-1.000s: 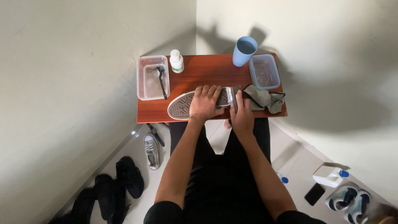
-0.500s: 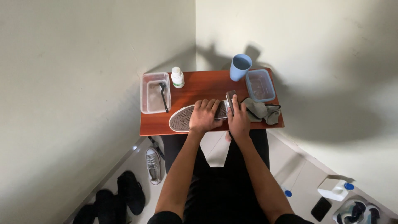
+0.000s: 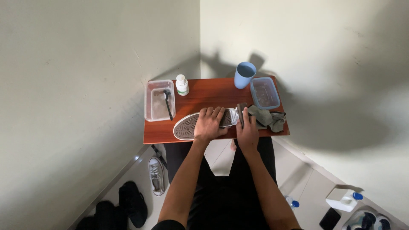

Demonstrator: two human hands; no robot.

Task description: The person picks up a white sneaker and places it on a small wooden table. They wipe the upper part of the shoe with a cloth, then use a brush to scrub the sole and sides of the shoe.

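Pressing down on an upturned sneaker (image 3: 191,125), the person's left hand (image 3: 209,125) lies spread over the middle of its sole, fingers bent lightly over the far edge; it is a flat, holding-down grip rather than a closed fist. The sneaker lies sole up along the near edge of the small red-brown worktop (image 3: 213,94), toe pointing left. Just right of the sneaker's heel, the right hand (image 3: 247,130) is curled around a dark brush (image 3: 242,114) whose head meets the heel end of the sole; its fingers are closed on the handle.

As a judgement, the chief risk is the sneaker's place: it sits so close to the near edge that a hard stroke, or a slackened left hand, could push it off onto the person's lap. A stroke that overshoots to the right of the sneaker could drag the crumpled grey cloth (image 3: 267,118) lying beside the heel off the corner.

Farther back from the sneaker, a clear tub (image 3: 158,102) with a small black brush (image 3: 168,103) stands to the left, a white bottle (image 3: 182,85) behind it, then a blue cup (image 3: 244,75) and a second clear container (image 3: 265,93) to the right. A wide elbow swing could tip the bottle or the cup, both being tall and narrow.
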